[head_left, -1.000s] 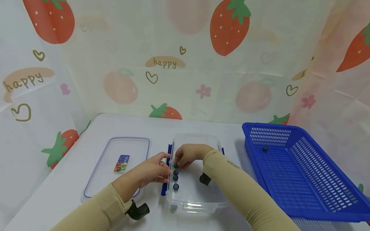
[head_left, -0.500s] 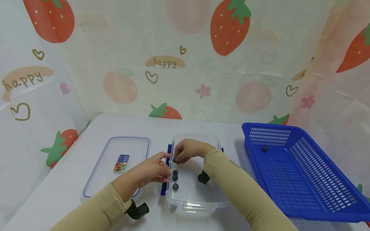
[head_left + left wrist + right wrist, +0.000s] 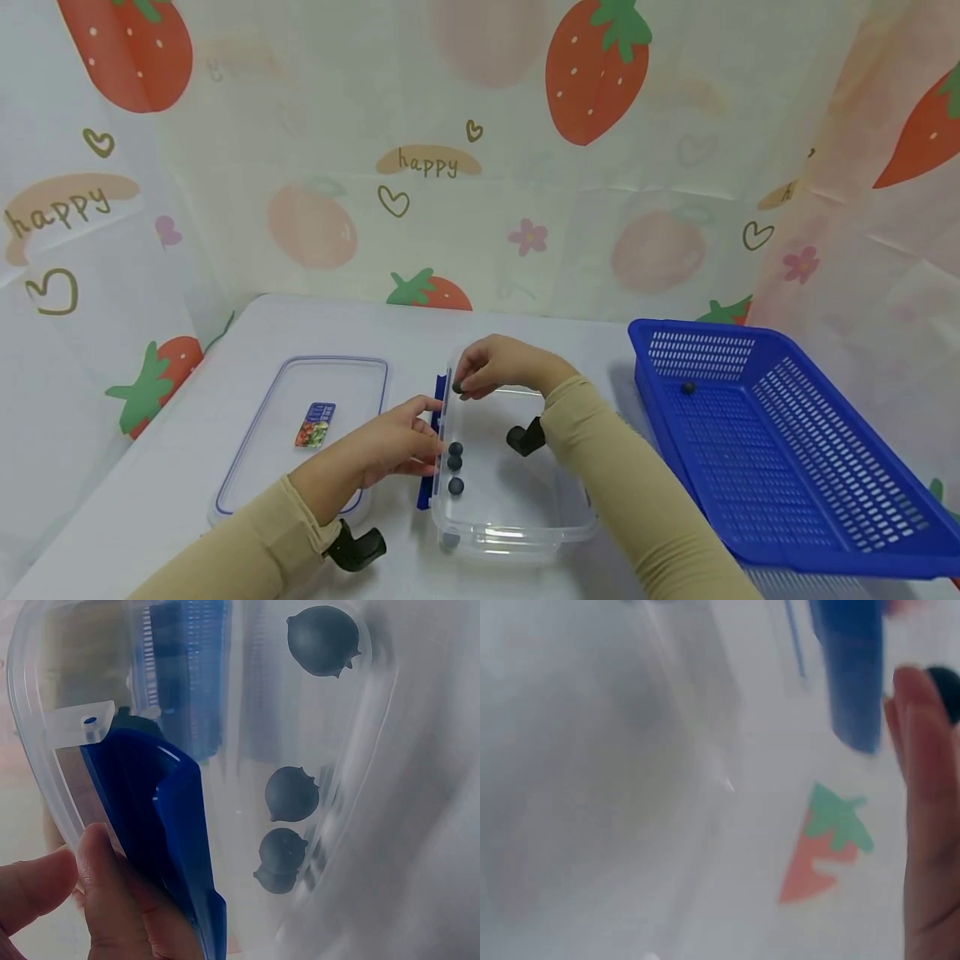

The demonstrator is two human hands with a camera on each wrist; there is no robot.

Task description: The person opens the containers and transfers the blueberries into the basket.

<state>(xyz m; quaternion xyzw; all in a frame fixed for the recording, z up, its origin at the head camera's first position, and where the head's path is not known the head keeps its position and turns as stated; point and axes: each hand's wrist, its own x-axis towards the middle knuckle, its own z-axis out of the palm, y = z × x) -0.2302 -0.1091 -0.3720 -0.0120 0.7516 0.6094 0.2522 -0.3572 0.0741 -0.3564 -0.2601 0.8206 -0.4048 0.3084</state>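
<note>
A clear plastic box (image 3: pixel 510 500) with blue latches stands in the middle of the table. Inside, along its left wall, several blueberries (image 3: pixel 456 486) lie in a row; their crowns show through the wall in the left wrist view. My left hand (image 3: pixel 397 442) holds the box's left rim beside the open blue latch (image 3: pixel 165 817), thumb at the rim and fingers against the outside. Over the box's far left corner, my right hand (image 3: pixel 506 367) pinches one blueberry (image 3: pixel 457 387) between its fingertips. The right wrist view is blurred, with that berry partly behind a finger.
At right, a blue slotted basket (image 3: pixel 757 533) has one blueberry (image 3: pixel 688 388) near its far left corner. A clear lid (image 3: pixel 300 492) with a blue seal and a printed label (image 3: pixel 315 425) lies to the left. A strawberry-print sheet (image 3: pixel 337 108) hangs behind.
My right hand has lifted one blueberry from the row and carried it away from me, toward the box's far left corner. The left hand has stayed at the rim.
</note>
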